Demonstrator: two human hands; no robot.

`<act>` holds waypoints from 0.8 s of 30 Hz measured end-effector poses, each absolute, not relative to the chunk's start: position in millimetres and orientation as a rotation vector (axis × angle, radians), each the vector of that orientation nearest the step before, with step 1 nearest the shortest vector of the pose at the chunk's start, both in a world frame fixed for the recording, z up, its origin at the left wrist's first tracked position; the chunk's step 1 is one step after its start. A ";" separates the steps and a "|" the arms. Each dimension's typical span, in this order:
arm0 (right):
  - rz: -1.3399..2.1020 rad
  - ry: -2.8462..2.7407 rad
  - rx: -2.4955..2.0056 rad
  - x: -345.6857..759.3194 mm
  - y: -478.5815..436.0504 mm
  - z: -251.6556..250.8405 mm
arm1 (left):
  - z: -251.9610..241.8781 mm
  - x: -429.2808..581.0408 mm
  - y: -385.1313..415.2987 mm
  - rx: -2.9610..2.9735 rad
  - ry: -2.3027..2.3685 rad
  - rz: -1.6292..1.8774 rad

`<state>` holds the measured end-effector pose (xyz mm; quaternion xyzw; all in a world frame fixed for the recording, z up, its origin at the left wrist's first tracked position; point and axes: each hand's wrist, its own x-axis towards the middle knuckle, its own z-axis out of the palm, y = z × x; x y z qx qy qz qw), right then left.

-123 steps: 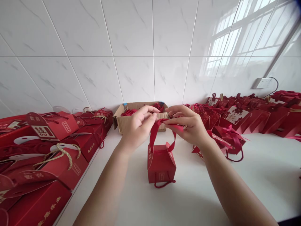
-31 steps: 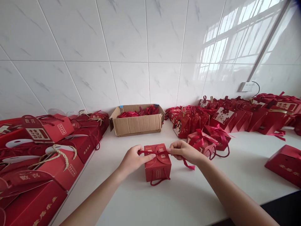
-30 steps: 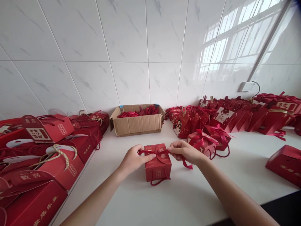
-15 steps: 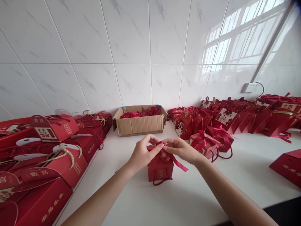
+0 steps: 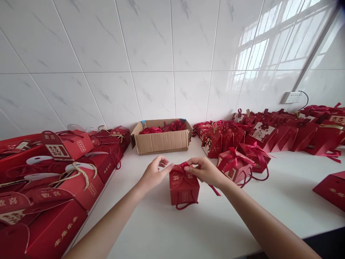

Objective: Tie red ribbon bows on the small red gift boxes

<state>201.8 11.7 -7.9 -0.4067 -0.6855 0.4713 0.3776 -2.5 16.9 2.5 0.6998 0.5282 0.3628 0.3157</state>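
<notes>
A small red gift box (image 5: 184,192) with gold characters and a dark red cord handle stands upright before me on the white table. At its top, my right hand (image 5: 206,172) pinches a red ribbon (image 5: 184,164) between thumb and fingers; one ribbon end hangs out below that hand. My left hand (image 5: 155,172) is at the box's upper left edge, its thumb reaching to the ribbon's left side. The left fingers are loosely bent and apart from the thumb, with nothing seen between them.
An open cardboard box (image 5: 163,142) of red ribbons stands by the tiled wall. Two ribbon-tied boxes (image 5: 234,166) sit to the right, before rows of red boxes (image 5: 283,135). More red boxes (image 5: 64,219) line the left side. Another red box (image 5: 332,190) lies at the right edge.
My hands have drawn apart; the left has moved left, away from the ribbon knot. The box's top flaps with gold characters now show. The view has shifted slightly.
</notes>
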 end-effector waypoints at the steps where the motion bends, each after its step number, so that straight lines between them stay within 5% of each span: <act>1: 1.213 -1.776 -1.009 201.8 11.5 -7.5 | -0.3 -6.9 18.0 1.774 1.379 0.864; 12: 1.169 -1.827 -1.008 197.6 10.4 -8.8 | 5.0 -30.2 19.2 1.424 1.344 0.543; 24: 0.751 -1.859 -1.309 175.5 4.1 2.7 | 39.0 -9.1 -6.2 1.489 1.089 0.823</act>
